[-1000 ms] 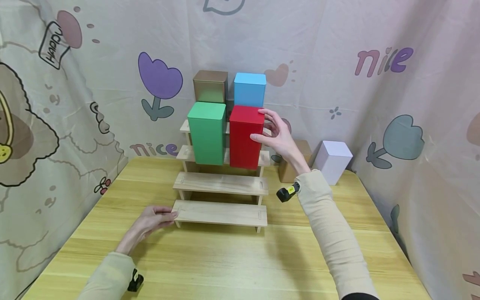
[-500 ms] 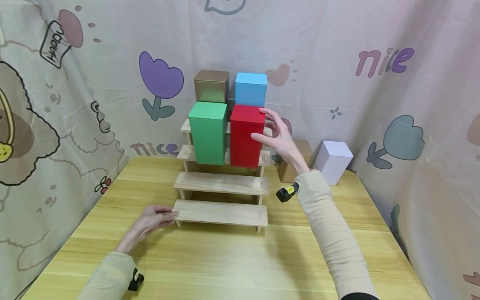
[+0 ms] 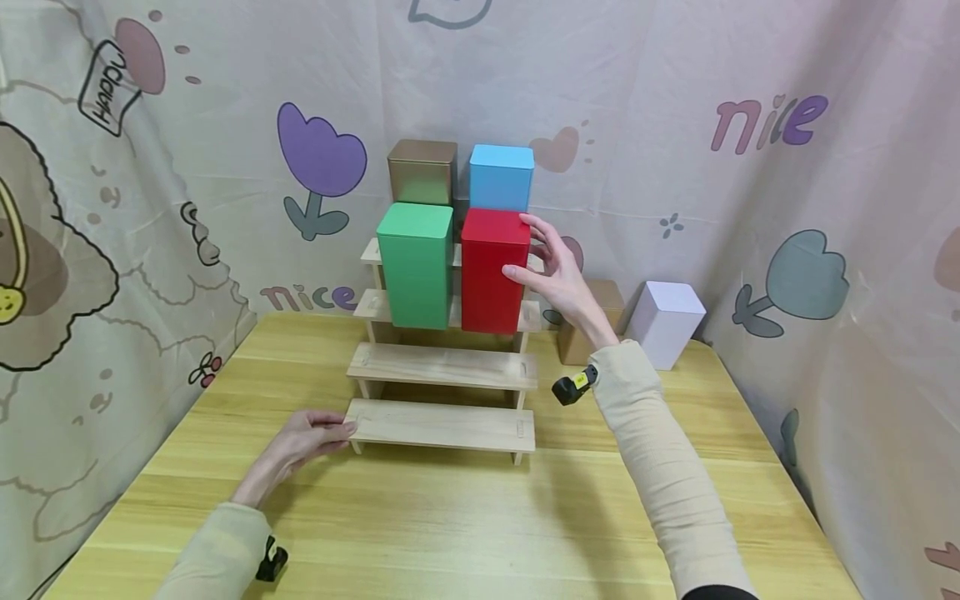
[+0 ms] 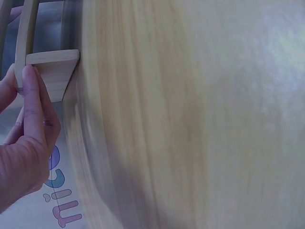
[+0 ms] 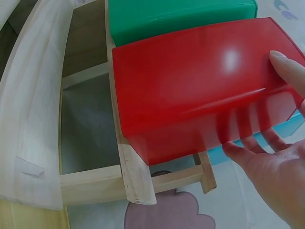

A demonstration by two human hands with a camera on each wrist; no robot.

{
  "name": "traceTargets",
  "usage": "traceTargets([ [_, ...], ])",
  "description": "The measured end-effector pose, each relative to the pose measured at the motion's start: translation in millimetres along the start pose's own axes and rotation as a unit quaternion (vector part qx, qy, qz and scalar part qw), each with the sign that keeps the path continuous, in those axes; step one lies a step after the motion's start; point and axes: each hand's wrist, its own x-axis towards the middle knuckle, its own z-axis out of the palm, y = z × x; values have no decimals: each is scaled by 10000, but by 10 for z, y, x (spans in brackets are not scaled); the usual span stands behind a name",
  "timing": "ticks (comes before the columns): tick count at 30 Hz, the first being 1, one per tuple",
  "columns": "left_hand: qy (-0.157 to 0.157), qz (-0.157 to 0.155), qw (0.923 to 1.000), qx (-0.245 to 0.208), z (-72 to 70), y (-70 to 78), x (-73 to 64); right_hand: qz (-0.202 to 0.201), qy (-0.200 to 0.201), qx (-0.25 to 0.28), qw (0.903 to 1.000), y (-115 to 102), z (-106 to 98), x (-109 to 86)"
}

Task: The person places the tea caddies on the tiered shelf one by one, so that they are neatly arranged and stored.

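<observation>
A tiered wooden display stand [image 3: 442,367] stands on the table. My left hand [image 3: 307,437] pinches the left end of its lowest step [image 3: 442,423] between thumb and fingers, seen closely in the left wrist view. On a higher step, a tall red box [image 3: 491,275] stands upright to the right of a green box [image 3: 415,267]. My right hand [image 3: 562,271] holds the red box by its right side. In the right wrist view, the thumb [image 5: 288,71] lies on its front face and the fingers [image 5: 238,152] touch its side.
Behind, on the top step, stand a brown box [image 3: 422,175] and a blue box [image 3: 501,179]. To the right of the stand, a cardboard-coloured box [image 3: 577,342] and a white box [image 3: 666,325] sit on the table [image 3: 450,525]. A printed curtain [image 3: 637,108] hangs behind.
The red box has shifted very slightly back on its step, with my right hand on it. My left hand has stayed at the lowest step.
</observation>
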Motion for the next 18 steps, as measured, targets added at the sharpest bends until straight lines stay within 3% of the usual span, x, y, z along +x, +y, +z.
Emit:
traceTargets([
  [18,-11,27,10000,-42,2,2,4,10,-9,100,9999,22,13,8],
])
